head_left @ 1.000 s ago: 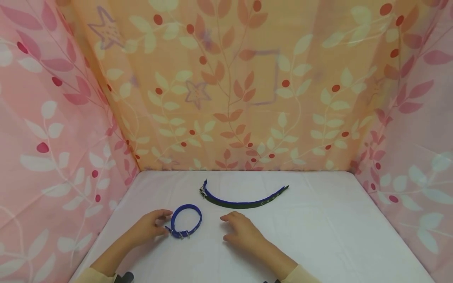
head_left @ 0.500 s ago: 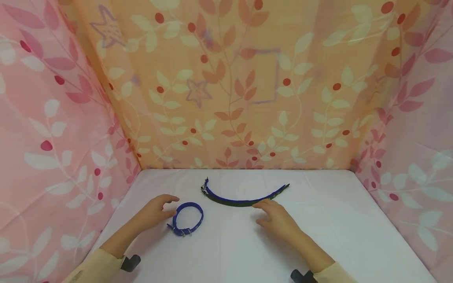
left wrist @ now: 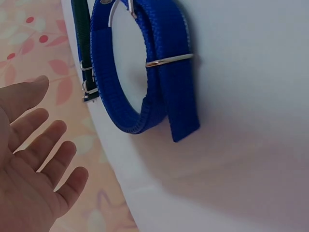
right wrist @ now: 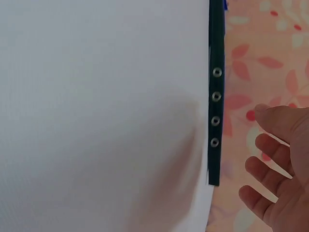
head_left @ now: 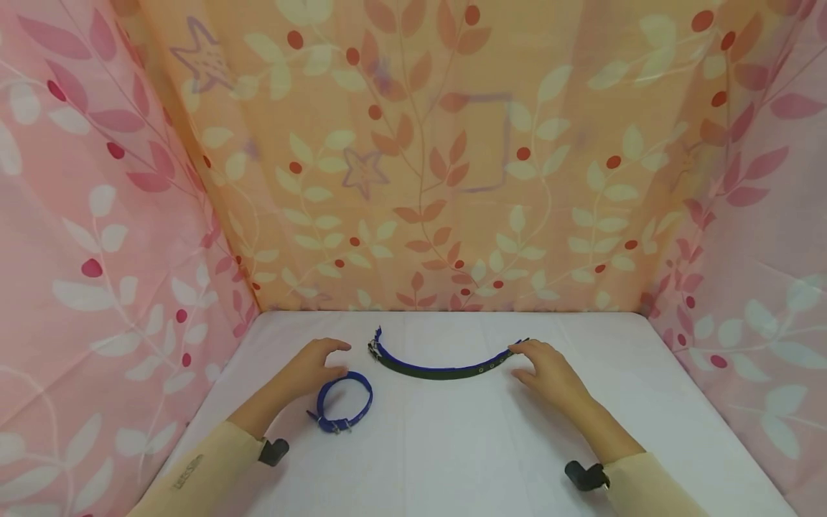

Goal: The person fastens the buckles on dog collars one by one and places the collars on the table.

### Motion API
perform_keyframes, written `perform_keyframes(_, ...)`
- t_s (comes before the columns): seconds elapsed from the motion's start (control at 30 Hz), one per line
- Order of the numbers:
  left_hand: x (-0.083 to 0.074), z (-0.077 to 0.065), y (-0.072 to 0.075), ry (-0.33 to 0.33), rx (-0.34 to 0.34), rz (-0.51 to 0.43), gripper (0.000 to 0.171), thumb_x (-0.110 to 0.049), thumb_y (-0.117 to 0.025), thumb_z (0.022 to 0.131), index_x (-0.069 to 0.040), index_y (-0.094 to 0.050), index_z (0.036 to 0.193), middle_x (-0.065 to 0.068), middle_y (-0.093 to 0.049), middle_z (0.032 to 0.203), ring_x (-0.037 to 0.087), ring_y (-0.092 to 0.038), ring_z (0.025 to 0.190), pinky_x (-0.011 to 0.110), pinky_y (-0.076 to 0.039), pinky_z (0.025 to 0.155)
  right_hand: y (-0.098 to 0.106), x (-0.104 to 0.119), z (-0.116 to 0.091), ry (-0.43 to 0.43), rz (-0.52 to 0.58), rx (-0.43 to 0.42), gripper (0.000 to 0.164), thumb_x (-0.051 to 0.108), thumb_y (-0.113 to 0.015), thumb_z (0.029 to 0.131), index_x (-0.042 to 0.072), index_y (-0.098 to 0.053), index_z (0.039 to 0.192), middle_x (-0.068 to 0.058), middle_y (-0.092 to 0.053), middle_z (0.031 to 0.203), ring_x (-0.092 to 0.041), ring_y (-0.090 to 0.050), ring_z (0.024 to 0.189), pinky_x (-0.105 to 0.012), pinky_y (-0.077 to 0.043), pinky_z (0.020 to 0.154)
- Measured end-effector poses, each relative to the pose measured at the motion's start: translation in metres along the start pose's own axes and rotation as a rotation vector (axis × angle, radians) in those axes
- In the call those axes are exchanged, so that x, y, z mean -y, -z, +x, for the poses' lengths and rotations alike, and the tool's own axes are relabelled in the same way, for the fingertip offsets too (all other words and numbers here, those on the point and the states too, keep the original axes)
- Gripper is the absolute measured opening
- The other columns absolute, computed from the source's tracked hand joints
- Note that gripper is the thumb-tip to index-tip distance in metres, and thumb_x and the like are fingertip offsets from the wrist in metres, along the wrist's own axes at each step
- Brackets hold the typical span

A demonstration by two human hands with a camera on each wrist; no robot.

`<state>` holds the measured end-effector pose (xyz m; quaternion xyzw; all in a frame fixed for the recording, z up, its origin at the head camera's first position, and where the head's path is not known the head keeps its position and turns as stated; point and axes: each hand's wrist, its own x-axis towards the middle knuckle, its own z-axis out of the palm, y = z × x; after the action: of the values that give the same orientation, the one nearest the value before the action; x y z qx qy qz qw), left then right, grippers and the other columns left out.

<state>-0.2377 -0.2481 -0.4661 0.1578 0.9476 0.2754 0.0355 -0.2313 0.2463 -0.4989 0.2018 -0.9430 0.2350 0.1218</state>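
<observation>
A blue webbing collar (head_left: 334, 425), buckled into a loop, stands on edge on the left side of the white table. My left hand (head_left: 315, 368) hovers just behind it, fingers spread and holding nothing. In the left wrist view the blue collar (left wrist: 179, 96) shows its loose tip through a metal keeper, apart from the fingers. Farther back, a dark green collar (head_left: 439, 375) lies unbuckled in a curve, with a blue strap along its inner side. Near its eyeleted right end is my right hand (head_left: 549, 377), fingers loosely bent; the right wrist view shows a gap to the green collar (right wrist: 217, 108).
The white-covered table (head_left: 446, 459) is bounded by a floral curtain (head_left: 426, 143) behind and pink floral curtains on both sides. Dark wrist-worn cameras sit at both sleeve cuffs.
My right hand has moved right and forward, from the table's middle to the green collar's right end. My left hand has moved forward and right, past the looped blue collar. The collars stay put.
</observation>
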Motion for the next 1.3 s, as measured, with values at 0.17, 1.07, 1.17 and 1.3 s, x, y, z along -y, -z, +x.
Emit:
perform_keyframes(0.17,-0.003,0.017,-0.001,0.007,0.026,-0.024,0.050,-0.024,-0.076,0.094,-0.008,-0.062,0.138,0.013,-0.061,0.142,0.040,-0.050,0.137,0.059,-0.038,0.114,0.003,-0.021,0.004,-0.064,0.042,-0.004,0.046,0.014,-0.079,0.089,0.001,-0.066,0.131,-0.020,-0.064,0.130,-0.041,-0.062,0.118,-0.059,-0.047,0.102)
perform_keyframes(1.07,0.012,0.083,-0.029,0.122,0.092,-0.184,0.048,-0.014,-0.080,0.089,-0.004,-0.064,0.133,0.012,-0.067,0.131,0.035,-0.058,0.123,0.052,-0.044,0.109,-0.014,-0.082,0.030,-0.277,0.180,0.026,0.046,0.012,-0.073,0.092,-0.001,-0.061,0.135,-0.022,-0.064,0.133,-0.033,-0.062,0.104,-0.053,-0.049,0.096)
perform_keyframes(1.17,0.009,0.083,-0.033,0.126,0.091,-0.178,0.046,-0.009,-0.079,0.088,-0.004,-0.065,0.132,0.011,-0.069,0.129,0.032,-0.060,0.118,0.052,-0.046,0.107,-0.016,-0.085,0.033,-0.256,0.165,0.002,0.042,0.010,-0.072,0.092,-0.001,-0.063,0.131,-0.022,-0.066,0.130,-0.031,-0.063,0.099,-0.053,-0.048,0.094)
perform_keyframes(1.3,0.008,0.083,-0.037,0.162,0.078,-0.188,0.047,-0.007,-0.080,0.085,-0.007,-0.067,0.130,0.008,-0.070,0.126,0.029,-0.061,0.115,0.051,-0.045,0.106,-0.020,-0.086,0.036,-0.254,0.156,0.003,0.039,0.011,-0.073,0.091,0.001,-0.065,0.129,-0.020,-0.068,0.128,-0.033,-0.064,0.101,-0.054,-0.048,0.095)
